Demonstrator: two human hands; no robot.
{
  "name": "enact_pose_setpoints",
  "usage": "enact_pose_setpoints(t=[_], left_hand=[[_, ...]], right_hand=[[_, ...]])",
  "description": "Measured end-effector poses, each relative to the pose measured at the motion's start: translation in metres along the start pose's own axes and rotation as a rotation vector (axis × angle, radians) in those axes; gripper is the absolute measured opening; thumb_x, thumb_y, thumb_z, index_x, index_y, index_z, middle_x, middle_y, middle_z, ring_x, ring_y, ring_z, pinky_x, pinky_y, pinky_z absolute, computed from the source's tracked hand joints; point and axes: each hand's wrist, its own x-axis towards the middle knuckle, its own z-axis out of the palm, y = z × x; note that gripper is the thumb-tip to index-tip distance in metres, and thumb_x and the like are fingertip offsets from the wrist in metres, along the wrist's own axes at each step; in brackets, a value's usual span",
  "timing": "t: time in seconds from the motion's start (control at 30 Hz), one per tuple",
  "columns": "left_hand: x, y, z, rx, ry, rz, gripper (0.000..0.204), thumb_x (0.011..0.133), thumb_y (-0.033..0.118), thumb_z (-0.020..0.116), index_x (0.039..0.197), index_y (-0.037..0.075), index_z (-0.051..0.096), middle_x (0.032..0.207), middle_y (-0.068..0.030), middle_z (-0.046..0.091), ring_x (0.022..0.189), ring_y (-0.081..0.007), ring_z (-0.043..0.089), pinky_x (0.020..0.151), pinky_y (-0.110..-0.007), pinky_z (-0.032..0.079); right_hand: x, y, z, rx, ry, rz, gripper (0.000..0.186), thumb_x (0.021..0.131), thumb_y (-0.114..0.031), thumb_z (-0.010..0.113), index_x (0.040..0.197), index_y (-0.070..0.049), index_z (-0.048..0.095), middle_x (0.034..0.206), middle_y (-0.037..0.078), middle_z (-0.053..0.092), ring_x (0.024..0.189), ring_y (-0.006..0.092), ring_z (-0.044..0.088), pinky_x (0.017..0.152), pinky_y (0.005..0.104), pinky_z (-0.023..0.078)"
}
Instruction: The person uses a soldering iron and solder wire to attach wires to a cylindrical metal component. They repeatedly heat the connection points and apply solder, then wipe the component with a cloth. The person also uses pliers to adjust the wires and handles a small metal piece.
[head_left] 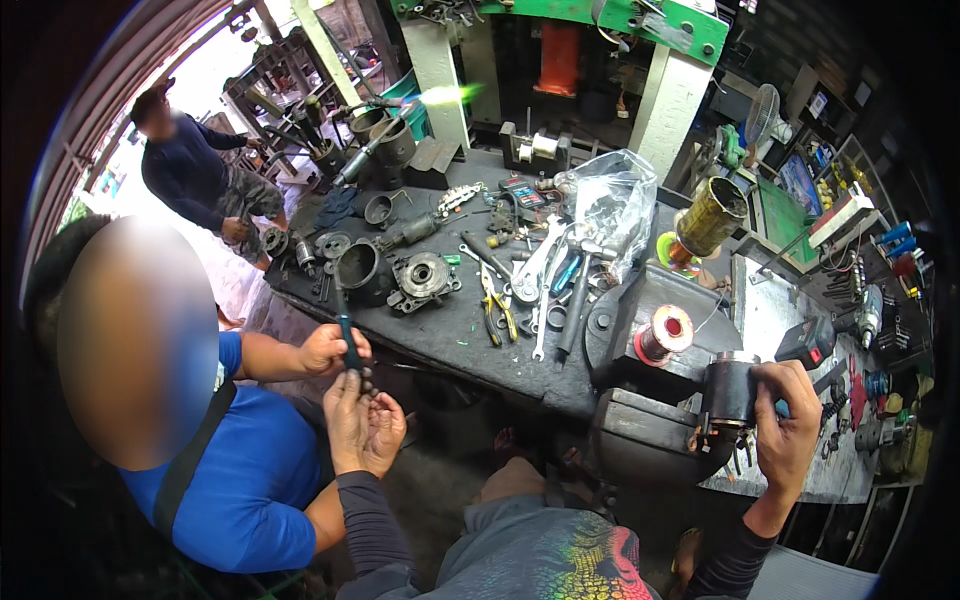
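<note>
My left hand (346, 422) reaches out to the left, its fingers closed at the lower end of a screwdriver (349, 345) with a dark handle and a thin shaft pointing up. A co-worker's hand (322, 349) also grips that handle, and the co-worker's other hand (384, 436) is close beside mine. At the right, my right hand (788, 415) grasps a black cylindrical motor housing (730, 390) from its right side. The housing stands upright at the bench vise (645, 440); where it meets the vise is hard to make out.
On the dark workbench (450, 340) lie pliers (497, 308), wrenches (545, 290), a hammer (574, 310) and a round metal casting (422, 280). A spool of copper wire (664, 335) sits behind the vise. A co-worker in blue (240, 470) is close at left; another person (195, 165) stands farther back.
</note>
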Motion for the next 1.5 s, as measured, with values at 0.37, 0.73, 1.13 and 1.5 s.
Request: enact_pose_setpoints(t=[0.37,0.73,1.13,1.5], left_hand=[[-0.032,-0.019,0.052,0.426,0.482,0.149,0.037,0.102,0.024,0.073,0.131,0.002,0.066,0.096,0.0005,0.065,0.078,-0.0074,0.057,0.065,-0.024,0.047],[-0.022,-0.056,0.186,0.365,-0.053,0.067,0.031,0.099,0.011,0.074,0.127,-0.001,0.069,0.098,-0.0008,0.068,0.081,-0.0059,0.058,0.072,-0.023,0.049],[0.057,-0.017,0.261,0.565,-0.716,-0.085,0.029,0.098,0.014,0.076,0.125,0.003,0.073,0.090,0.0031,0.066,0.081,-0.0049,0.057,0.074,-0.025,0.050],[0.152,0.226,0.354,0.461,-0.770,0.835,0.025,0.095,0.016,0.077,0.116,0.002,0.076,0.108,-0.0165,0.077,0.102,-0.0258,0.075,0.088,-0.035,0.058]], right_hand=[[0.000,0.003,-0.004,0.016,0.002,0.027,0.018,0.086,0.011,0.062,0.100,0.003,0.071,0.087,0.012,0.063,0.073,0.0241,0.065,0.068,0.0316,0.050],[-0.001,0.003,-0.005,-0.005,0.001,0.049,0.018,0.084,0.011,0.063,0.099,0.002,0.069,0.087,0.013,0.062,0.075,0.0264,0.064,0.069,0.0340,0.050],[0.005,-0.032,-0.002,-0.115,0.030,0.281,0.021,0.089,0.008,0.066,0.107,0.000,0.075,0.100,0.013,0.070,0.091,0.0271,0.067,0.085,0.0365,0.051],[0.004,-0.045,0.006,-0.183,0.104,0.439,0.021,0.089,0.004,0.066,0.107,-0.001,0.075,0.102,0.014,0.073,0.099,0.0293,0.069,0.090,0.0366,0.052]])
